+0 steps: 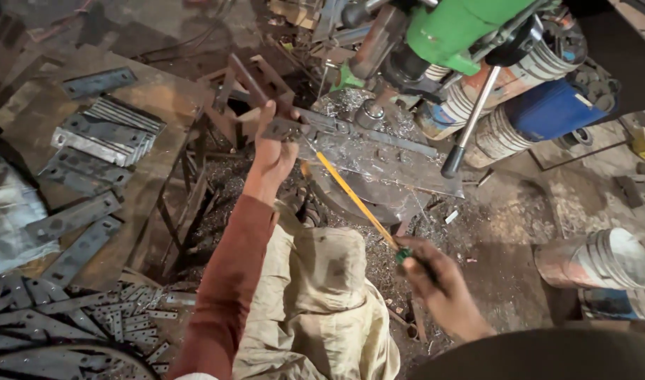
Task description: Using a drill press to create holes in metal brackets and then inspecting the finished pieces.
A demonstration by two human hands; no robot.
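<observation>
Left hand [272, 151]: gripped a flat steel bar [350, 131] on the drill surface [407, 172].
Right hand [438, 281]: closed around a yellow brush [357, 204].

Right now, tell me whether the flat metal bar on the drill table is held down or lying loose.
Held down: the left hand grips the metal bar at its end on the drill table.

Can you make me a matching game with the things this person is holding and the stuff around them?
Things:
1. left hand
2. right hand
3. green drill head
4. stack of metal plates

Places or states:
A. lying on the bench at the left
B. holding a flat metal bar on the drill table
C. up at the top, above the drill table
D. grip closed on a thin yellow rod

Pairs: 1-B, 2-D, 3-C, 4-A
</observation>
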